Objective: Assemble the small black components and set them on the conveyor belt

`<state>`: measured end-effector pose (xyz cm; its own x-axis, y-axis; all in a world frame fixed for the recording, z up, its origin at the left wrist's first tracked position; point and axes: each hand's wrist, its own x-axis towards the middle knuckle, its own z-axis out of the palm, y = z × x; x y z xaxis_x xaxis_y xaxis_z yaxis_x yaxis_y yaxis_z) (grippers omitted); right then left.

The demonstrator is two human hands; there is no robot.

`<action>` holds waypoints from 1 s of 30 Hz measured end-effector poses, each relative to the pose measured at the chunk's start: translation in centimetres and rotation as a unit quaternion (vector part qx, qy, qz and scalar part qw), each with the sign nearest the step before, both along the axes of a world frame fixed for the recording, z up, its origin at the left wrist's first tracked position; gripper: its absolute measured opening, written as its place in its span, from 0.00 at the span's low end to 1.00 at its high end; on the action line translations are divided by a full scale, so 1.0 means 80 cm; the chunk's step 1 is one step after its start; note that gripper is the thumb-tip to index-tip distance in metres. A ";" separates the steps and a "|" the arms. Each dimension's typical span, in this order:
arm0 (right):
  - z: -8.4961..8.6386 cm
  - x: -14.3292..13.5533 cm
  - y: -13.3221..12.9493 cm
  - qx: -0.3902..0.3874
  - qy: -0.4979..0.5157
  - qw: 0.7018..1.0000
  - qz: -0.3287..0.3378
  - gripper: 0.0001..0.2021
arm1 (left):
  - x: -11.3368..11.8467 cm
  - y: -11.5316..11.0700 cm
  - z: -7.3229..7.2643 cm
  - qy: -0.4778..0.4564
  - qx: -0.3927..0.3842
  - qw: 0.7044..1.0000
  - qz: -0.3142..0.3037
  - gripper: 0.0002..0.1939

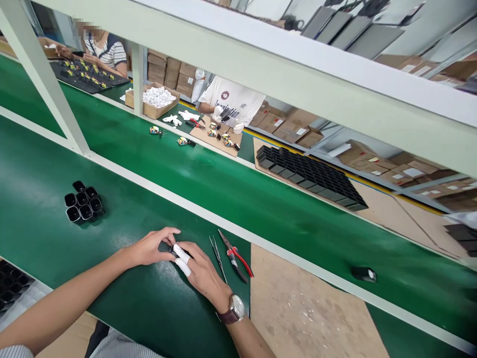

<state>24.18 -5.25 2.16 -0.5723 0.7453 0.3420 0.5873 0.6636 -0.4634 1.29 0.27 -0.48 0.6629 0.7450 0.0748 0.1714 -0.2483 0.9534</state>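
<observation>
My left hand and right hand are both closed around a small black part, above the green table. The pliers lie near my right hand.

The near green tabletop looks smooth with a soft sheen, the cardboard sheet at right matt and scuffed, the black cups at left glossy plastic, the tweezers shiny metal.
</observation>
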 end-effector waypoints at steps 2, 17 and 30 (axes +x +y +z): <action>0.003 -0.001 -0.004 0.005 -0.034 0.999 -0.014 0.21 | 0.001 0.000 0.001 0.008 0.006 1.000 -0.001 0.33; 0.003 -0.007 -0.022 0.034 -0.054 0.995 -0.076 0.22 | 0.001 0.000 -0.003 0.002 0.039 0.999 0.007 0.31; -0.040 0.055 -0.053 0.106 -0.094 0.940 -0.311 0.18 | 0.000 -0.006 0.007 0.089 0.057 0.994 0.017 0.30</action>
<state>28.61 -9.49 -1.04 -0.1147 0.8820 0.4571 0.9503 0.2314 -0.2081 1.31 -0.18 0.08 0.6479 0.7605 0.0443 0.3450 -0.3448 0.8730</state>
